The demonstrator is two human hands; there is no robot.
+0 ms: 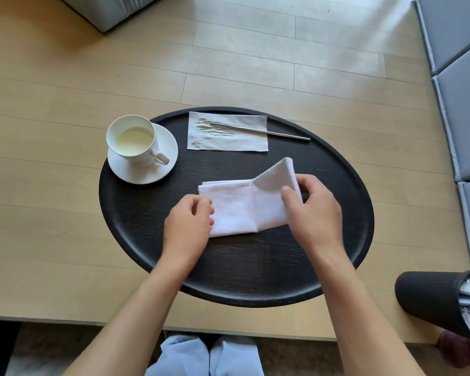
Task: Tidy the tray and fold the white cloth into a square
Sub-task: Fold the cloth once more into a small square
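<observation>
A white cloth lies partly folded in the middle of a round black tray. My right hand pinches the cloth's right flap and holds it lifted off the tray. My left hand rests curled on the cloth's left edge, pressing it down. At the tray's far side lies a grey paper napkin with a metal fork on it, its handle pointing right. A white cup of pale liquid stands on a white saucer at the tray's left rim.
The tray sits on a light wooden table. A black bin lined with a shiny bag stands at the lower right corner. Grey-blue cushions run along the right side. My socked feet show below the table edge.
</observation>
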